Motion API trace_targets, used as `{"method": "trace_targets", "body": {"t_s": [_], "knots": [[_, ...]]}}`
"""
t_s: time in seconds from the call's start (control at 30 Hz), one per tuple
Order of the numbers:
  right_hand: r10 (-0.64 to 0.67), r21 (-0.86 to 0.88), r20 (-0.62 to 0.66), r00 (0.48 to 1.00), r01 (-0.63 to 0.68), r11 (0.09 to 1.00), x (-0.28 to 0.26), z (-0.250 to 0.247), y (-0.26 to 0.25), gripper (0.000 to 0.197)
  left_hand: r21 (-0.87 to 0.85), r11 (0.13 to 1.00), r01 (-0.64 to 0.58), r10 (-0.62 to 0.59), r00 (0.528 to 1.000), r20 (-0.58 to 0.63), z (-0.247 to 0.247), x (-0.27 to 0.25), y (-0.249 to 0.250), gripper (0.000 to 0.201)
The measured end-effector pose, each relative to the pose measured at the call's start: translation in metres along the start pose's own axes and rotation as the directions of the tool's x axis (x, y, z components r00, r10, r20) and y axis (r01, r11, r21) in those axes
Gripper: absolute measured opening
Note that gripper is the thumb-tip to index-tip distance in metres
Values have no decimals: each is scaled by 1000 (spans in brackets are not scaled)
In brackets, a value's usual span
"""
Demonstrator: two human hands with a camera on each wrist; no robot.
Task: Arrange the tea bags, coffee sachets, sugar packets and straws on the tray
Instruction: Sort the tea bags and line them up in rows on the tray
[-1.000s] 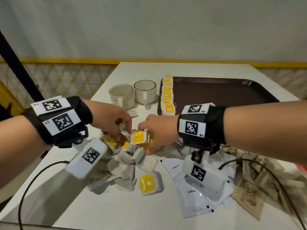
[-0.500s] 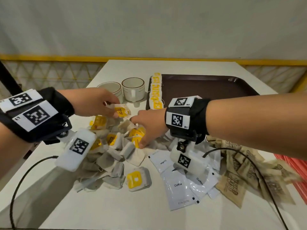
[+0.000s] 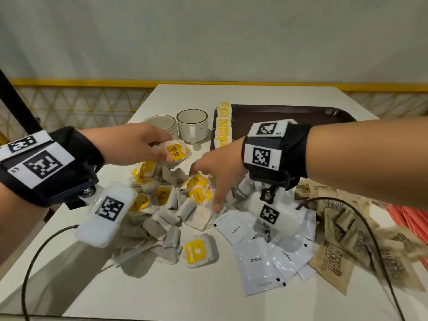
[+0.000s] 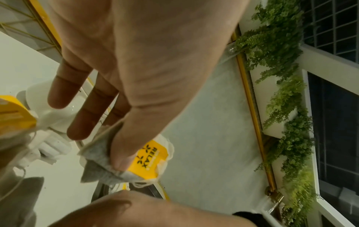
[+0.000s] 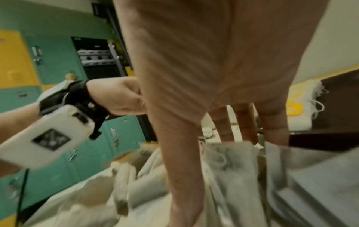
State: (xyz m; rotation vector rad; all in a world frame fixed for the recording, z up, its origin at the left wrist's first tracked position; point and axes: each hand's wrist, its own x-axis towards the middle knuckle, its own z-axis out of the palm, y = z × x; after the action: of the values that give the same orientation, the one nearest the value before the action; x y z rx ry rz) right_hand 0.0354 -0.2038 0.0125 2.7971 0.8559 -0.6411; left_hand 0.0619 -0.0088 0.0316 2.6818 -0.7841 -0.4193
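From the head camera, the left hand (image 3: 136, 144) pinches a yellow-tagged tea bag (image 3: 175, 152) above the loose tea bag pile (image 3: 162, 205), while the right hand (image 3: 217, 172) reaches into that pile with fingers spread, near the brown tray (image 3: 289, 112). At the left wrist, thumb and forefinger pinch the bag, its other fingers straight. At the right wrist, straight fingers (image 5: 276, 126) dip among blurred bags.

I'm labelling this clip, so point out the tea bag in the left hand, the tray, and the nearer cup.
tea bag (image 3: 176, 152), head view, on its yellow tag.
tray (image 3: 333, 111), head view, on its far right rim.
nearer cup (image 3: 192, 126), head view, on its front wall.
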Motion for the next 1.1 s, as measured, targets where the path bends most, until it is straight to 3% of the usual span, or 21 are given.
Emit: {"method": "trace_targets", "body": {"t_s": [0.07,0.17,0.3,0.43,0.53,0.6,0.67,0.73,0.87,0.97,1.1], "knots": [[-14,-91,2,1000,14,996,0,7,-3,87,4,1000,5,-5,1000,-6,1,0,1,33],[-41,-97,-56,998,35,995,2,8,-4,79,8,1000,-6,6,999,-33,3,3,1,20],[-18,-30,-23,1000,17,999,3,4,-4,74,-16,1000,11,-11,1000,-22,7,1,2,36],[55,225,-128,990,-25,974,3,-4,7,40,-100,995,-17,6,994,-110,2,1,4,16],[135,482,-198,971,-23,876,-8,-11,21,28,-250,966,-59,-11,963,-270,-6,3,10,31],[202,762,-214,956,34,646,-19,-11,28,28,-449,884,-131,-51,927,-372,-8,5,18,46],[253,951,-209,945,136,279,-31,-10,35,25,-617,756,-219,-74,908,-413,-5,10,29,37],[298,962,-244,923,268,-44,-42,-5,42,22,-738,622,-261,-116,902,-416,2,16,46,11],[398,730,-313,863,486,-481,-62,15,57,18,-906,319,-280,-163,925,-343,24,35,82,8],[501,535,-243,830,546,-645,-72,35,64,10,-951,157,-265,-165,943,-290,39,52,110,8],[559,460,-182,809,572,-679,-76,50,73,12,-981,7,-192,-218,957,-189,58,73,132,8]]}}
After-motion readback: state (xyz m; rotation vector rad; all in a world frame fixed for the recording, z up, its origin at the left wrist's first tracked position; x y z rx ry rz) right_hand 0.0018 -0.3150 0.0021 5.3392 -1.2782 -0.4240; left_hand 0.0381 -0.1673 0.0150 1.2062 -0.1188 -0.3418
